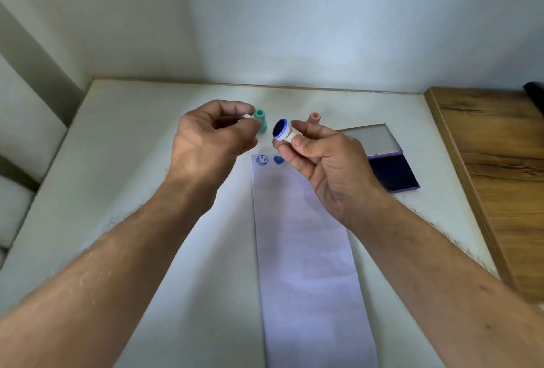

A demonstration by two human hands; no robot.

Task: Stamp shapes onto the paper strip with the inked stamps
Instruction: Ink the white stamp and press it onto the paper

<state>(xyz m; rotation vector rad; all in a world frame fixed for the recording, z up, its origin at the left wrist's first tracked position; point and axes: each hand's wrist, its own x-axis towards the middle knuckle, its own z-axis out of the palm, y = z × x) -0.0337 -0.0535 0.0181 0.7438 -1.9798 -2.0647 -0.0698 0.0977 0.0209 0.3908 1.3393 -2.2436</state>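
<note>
A long white paper strip (306, 249) lies on the table, with a blue smiley print (262, 160) and a blue heart print (278, 159) at its far end. My right hand (321, 161) holds a cream stamp (284, 132) above that end, its blue inked face turned up toward the left. My left hand (212, 138) pinches a small cream piece (246, 117) at its fingertips, just left of the stamp; it may be a cap. A teal stamp (260, 120) stands behind my left hand. A pink stamp (314, 117) stands behind my right hand.
An open ink pad (391, 173) with a dark blue pad and raised lid lies right of the strip. A wooden surface (494, 167) borders the white table (123, 179) on the right. White walls close off the back and left.
</note>
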